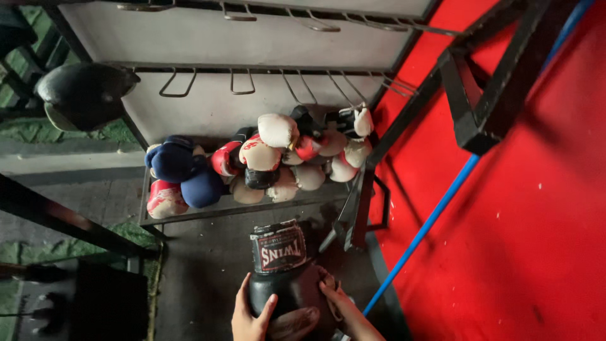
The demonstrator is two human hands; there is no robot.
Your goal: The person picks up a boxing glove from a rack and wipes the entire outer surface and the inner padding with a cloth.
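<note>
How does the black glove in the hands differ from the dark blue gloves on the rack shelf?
The black boxing glove is black with a red-and-white cuff panel; the dark blue gloves are plain blue. The black one is gripped by the left hand and right hand; the blue ones rest untouched on the shelf. Both are padded boxing gloves.

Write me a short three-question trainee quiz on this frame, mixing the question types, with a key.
1. True or false: both hands, the left hand and the right hand, are on the black boxing glove.
2. Where does the pile of gloves lie?
A. on the red mat
B. on the lower shelf of the metal rack
C. hung on the hooks
3. Fill in: the wire hooks on the rack carry ____ gloves.

Key
1. True: one hand grips each side of the glove.
2. B: the gloves are heaped on the shelf, beside the red mat.
3. No: every hook in view is bare.
</note>
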